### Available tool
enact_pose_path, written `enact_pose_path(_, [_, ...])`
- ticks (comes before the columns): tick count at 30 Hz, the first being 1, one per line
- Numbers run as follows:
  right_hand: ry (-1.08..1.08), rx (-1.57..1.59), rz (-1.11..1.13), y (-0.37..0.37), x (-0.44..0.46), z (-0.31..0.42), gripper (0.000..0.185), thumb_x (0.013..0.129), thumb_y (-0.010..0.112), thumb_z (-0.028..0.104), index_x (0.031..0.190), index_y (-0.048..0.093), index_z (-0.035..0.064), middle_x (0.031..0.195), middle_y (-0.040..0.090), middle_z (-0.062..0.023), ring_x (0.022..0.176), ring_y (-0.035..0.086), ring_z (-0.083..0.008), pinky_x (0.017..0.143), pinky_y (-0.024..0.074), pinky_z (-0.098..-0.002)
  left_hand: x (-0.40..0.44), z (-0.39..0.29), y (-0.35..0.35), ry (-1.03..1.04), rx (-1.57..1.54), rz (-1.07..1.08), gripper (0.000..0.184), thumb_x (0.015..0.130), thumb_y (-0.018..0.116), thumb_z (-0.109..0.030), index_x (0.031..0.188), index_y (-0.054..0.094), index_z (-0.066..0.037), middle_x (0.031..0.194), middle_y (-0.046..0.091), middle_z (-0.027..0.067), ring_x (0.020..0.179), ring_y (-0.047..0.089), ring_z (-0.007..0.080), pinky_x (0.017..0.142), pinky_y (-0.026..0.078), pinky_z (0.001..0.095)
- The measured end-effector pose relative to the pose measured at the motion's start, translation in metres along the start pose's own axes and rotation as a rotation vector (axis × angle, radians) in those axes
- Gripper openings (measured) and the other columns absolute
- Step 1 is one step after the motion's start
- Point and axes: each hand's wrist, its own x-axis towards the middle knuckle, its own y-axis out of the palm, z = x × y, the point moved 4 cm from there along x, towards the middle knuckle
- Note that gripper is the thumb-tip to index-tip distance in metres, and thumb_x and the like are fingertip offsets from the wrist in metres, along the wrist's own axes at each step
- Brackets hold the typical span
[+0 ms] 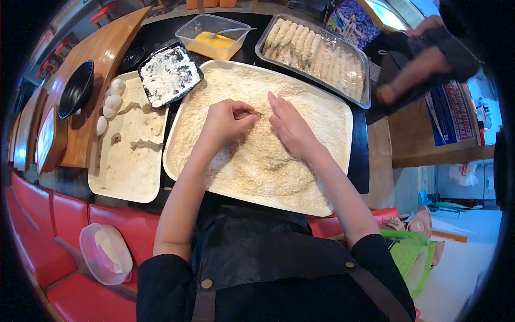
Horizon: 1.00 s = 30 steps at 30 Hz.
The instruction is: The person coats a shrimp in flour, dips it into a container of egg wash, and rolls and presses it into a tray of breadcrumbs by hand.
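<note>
A large cream tray (347, 155) is spread with pale breadcrumbs (257, 174). Above its middle, my left hand (228, 122) is closed in a pinch on what looks like a shrimp's tail; the fingers and crumbs hide most of it. My right hand (289, 126) lies flat over the crumbs just beside it, fingers stretched out and empty. On the smaller tray (129, 190) to the left lie a few greyish peeled shrimp (146, 145). A clear plastic box (366, 86) behind the big tray holds rows of crumb-coated shrimp (292, 40).
A black dish of white flour (169, 75) overlaps both trays' edges. Behind it stands a tub of beaten egg (217, 45) with a spoon. Several eggs (112, 101) line the small tray's left side, near a black bowl (76, 89). Another person's arm (418, 72) is at right.
</note>
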Motion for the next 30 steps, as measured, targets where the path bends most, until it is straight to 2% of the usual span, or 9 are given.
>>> enact_pose_path(4, [0.106, 0.322, -0.001, 0.001, -0.009, 0.018, 0.062, 0.101, 0.041, 0.037, 0.148, 0.026, -0.0007, 0.147, 0.034, -0.0289, 0.141, 0.027, -0.0381, 0.117, 0.0203, -0.0426, 0.0, -0.002, -0.003, -0.084, 0.064, 0.018, 0.02, 0.079, 0.074, -0.016, 0.09, 0.073, 0.001, 0.075, 0.071, 0.0124, 0.066, 0.068, 0.0166, 0.065, 0.053, 0.0277])
enact_pose_path(7, [0.074, 0.333, -0.027, 0.008, -0.021, 0.032, 0.062, 0.1, 0.042, 0.036, 0.148, 0.027, 0.0002, 0.148, 0.033, -0.028, 0.141, 0.027, -0.0399, 0.117, 0.0201, -0.0423, 0.0, 0.0, -0.004, -0.063, 0.075, -0.031, 0.018, 0.082, 0.073, -0.015, 0.09, 0.073, 0.002, 0.074, 0.071, 0.0106, 0.065, 0.064, 0.0118, 0.062, 0.05, 0.0264])
enact_pose_path(13, [-0.222, -0.173, 0.119, 0.026, -0.038, 0.069, 0.067, 0.098, 0.044, 0.04, 0.145, 0.028, -0.0047, 0.15, 0.03, -0.0268, 0.141, 0.025, -0.0417, 0.118, 0.0185, -0.0476, 0.002, 0.009, -0.008, -0.114, 0.047, -0.059, 0.017, 0.081, 0.073, -0.013, 0.088, 0.072, 0.003, 0.072, 0.07, 0.008, 0.064, 0.063, 0.0105, 0.06, 0.05, 0.0254])
enact_pose_path(17, [-0.187, -0.345, 0.11, 0.016, -0.039, 0.071, 0.074, 0.097, 0.043, 0.048, 0.145, 0.028, -0.0058, 0.152, 0.026, -0.0253, 0.144, 0.019, -0.0392, 0.118, 0.015, -0.0493, 0.001, 0.01, -0.011, -0.08, -0.002, -0.112, 0.017, 0.081, 0.073, -0.013, 0.088, 0.072, 0.003, 0.072, 0.07, 0.0086, 0.063, 0.064, 0.0111, 0.06, 0.05, 0.0257])
enact_pose_path(19, [-0.149, -0.332, 0.116, 0.022, -0.04, 0.063, 0.076, 0.097, 0.042, 0.051, 0.146, 0.027, -0.005, 0.154, 0.023, -0.0247, 0.145, 0.017, -0.0381, 0.118, 0.0138, -0.0491, 0.0, 0.008, -0.011, -0.079, 0.0, -0.128, 0.018, 0.081, 0.073, -0.013, 0.088, 0.072, 0.003, 0.071, 0.07, 0.0112, 0.061, 0.065, 0.0139, 0.061, 0.051, 0.0272])
enact_pose_path(22, [-0.104, -0.347, 0.14, 0.028, -0.04, 0.059, 0.077, 0.097, 0.04, 0.053, 0.147, 0.025, -0.0038, 0.155, 0.019, -0.0242, 0.146, 0.015, -0.0372, 0.119, 0.0128, -0.0491, 0.0, 0.004, -0.011, -0.148, -0.006, -0.097, 0.017, 0.082, 0.073, -0.012, 0.089, 0.073, 0.004, 0.073, 0.07, 0.007, 0.063, 0.061, 0.0081, 0.06, 0.049, 0.0237])
enact_pose_path(30, [-0.12, -0.39, 0.181, 0.033, -0.04, 0.072, 0.078, 0.097, 0.037, 0.055, 0.147, 0.027, -0.003, 0.156, 0.019, -0.0217, 0.147, 0.013, -0.037, 0.119, 0.0113, -0.0493, 0.001, 0.008, -0.011, -0.088, -0.004, -0.109, 0.018, 0.082, 0.073, -0.012, 0.091, 0.073, 0.003, 0.073, 0.07, 0.006, 0.064, 0.061, 0.0078, 0.061, 0.049, 0.0233])
